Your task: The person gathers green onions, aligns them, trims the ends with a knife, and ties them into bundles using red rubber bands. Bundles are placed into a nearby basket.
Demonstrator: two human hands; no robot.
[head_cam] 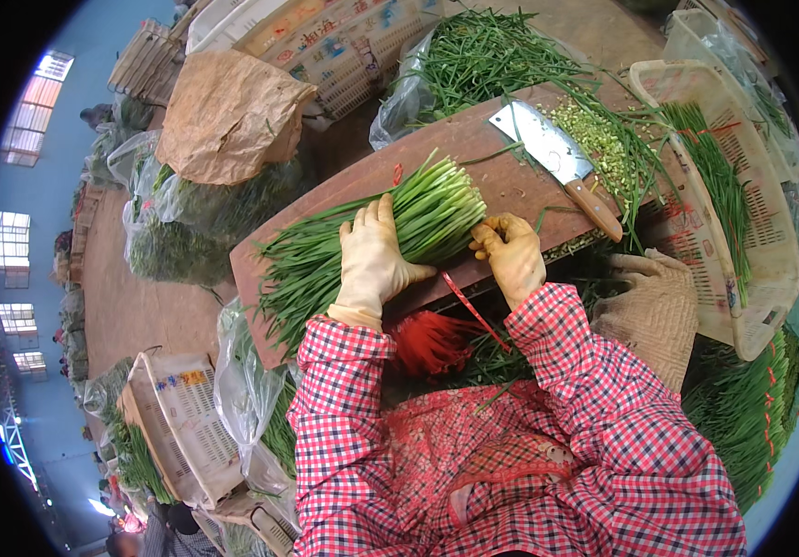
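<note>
A thick bundle of green garlic chives [413,209] lies across a reddish-brown board [343,188], its pale cut ends to the right. My left hand [375,257], in a cream rubber glove, rests spread on the bundle. My right hand [511,250], in a yellowed glove, is at the cut ends with its fingers curled; whether it pinches a stalk is hidden. A red tie strip [472,306] runs from the board's near edge towards my right sleeve. Below the board hangs a bunch of red ties [434,342]. A cleaver [549,150] with a wooden handle lies at the board's right, beside chopped stem ends [598,143].
Behind the board, a plastic bag [399,104] holds loose green leaves [497,59]. Plastic crates stand at the right [754,209] and lower left [194,411]. Brown paper [228,115] covers bagged greens at the left. Tied chives [754,418] lie at the lower right.
</note>
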